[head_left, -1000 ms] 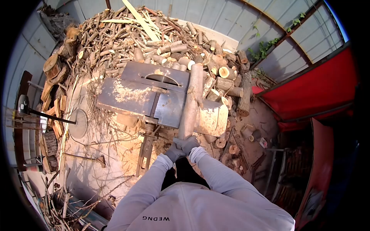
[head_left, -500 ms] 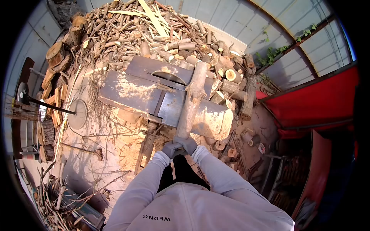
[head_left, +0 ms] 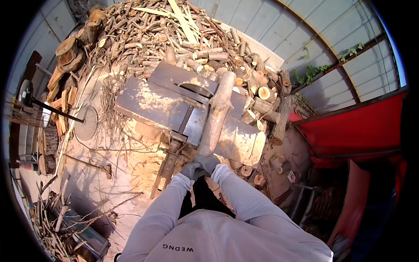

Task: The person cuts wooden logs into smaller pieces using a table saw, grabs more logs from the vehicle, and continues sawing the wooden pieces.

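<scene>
A long log (head_left: 216,115) lies across the metal table of a circular saw (head_left: 161,102), its far end past the tabletop. Both hands wear grey gloves and meet at the log's near end. My left hand (head_left: 190,169) is closed at the left of that end, and my right hand (head_left: 208,163) is closed over it from the right. The fingers' undersides are hidden. To the left of the log, the round saw blade (head_left: 196,88) rises from its slot. Sawdust (head_left: 152,97) covers parts of the tabletop.
Behind the saw rises a big heap of cut branches and logs (head_left: 152,39). Split wood and stumps (head_left: 66,51) line the left wall. A long-handled hammer (head_left: 27,94) leans there. An axe-like tool (head_left: 107,170) lies on the floor. Red sheeting (head_left: 353,131) hangs at right.
The view has turned slightly. The log still lies right of the blade with both hands at its near end; its position on the table looks nearly the same.
</scene>
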